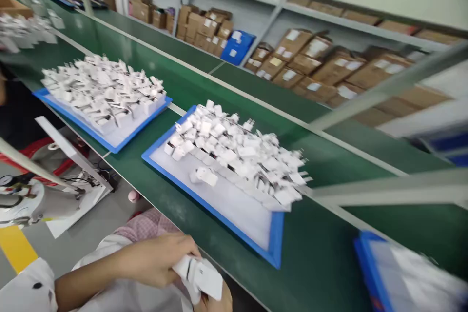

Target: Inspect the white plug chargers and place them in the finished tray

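Observation:
At the table's near edge, my left hand point(161, 258) is closed around one end of a white plug adapter point(208, 277). My right hand point(218, 301), partly cut off by the lower frame border, grips it from below. A flat rounded white face of the adapter points up; whether it is one piece or two pressed together I cannot tell. Just beyond my hands lies a blue-rimmed tray point(234, 228) with a white lining. White plug adapters point(237, 148) are heaped along its far side, some with pins showing. A single adapter point(204, 176) lies apart on the lining.
Another blue-rimmed tray point(114, 147) piled with white adapters stands to the left on the green table point(310, 258). A third tray point(375, 273) is blurred at right. Cardboard boxes point(288, 53) fill the shelf behind. Metal posts point(398, 187) cross the right side; white equipment point(54, 200) stands at lower left.

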A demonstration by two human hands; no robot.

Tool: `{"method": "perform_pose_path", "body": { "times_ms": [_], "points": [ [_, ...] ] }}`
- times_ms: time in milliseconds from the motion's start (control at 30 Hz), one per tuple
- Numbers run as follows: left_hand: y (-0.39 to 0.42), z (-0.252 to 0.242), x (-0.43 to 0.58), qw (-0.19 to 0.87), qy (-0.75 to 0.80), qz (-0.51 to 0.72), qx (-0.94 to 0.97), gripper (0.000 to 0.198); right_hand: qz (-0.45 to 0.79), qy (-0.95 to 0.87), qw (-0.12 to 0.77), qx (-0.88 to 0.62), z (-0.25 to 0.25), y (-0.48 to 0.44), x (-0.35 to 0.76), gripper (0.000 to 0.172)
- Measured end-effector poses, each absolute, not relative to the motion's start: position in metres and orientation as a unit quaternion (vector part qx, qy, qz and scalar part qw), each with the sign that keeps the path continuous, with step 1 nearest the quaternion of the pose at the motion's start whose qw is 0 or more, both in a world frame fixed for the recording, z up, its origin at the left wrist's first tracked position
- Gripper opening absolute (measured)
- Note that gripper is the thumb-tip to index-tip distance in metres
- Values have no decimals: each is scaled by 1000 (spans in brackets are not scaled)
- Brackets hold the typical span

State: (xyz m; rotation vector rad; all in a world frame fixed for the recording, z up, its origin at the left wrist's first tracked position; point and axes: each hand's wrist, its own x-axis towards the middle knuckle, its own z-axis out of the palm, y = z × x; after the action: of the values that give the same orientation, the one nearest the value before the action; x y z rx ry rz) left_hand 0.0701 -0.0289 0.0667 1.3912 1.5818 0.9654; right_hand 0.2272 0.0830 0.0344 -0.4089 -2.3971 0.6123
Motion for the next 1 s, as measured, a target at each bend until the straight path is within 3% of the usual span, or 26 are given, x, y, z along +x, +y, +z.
{"method": "perform_pose_path", "body": {
  "times_ms": [167,500,867,1000],
  "points": [
    [-33,85,59,435,613,418,511,46,256,-891,355,-119,47,81,220,17],
    [-28,75,42,515,576,467,430,28,355,-892,194,-203,82,76,205,18],
    [-33,62,41,522,515,496,465,33,315,-908,205,-183,87,71,208,14],
    [-34,60,41,506,488,512,494,33,294,-923,189,-161,88,68,216,21]
  ]
}}
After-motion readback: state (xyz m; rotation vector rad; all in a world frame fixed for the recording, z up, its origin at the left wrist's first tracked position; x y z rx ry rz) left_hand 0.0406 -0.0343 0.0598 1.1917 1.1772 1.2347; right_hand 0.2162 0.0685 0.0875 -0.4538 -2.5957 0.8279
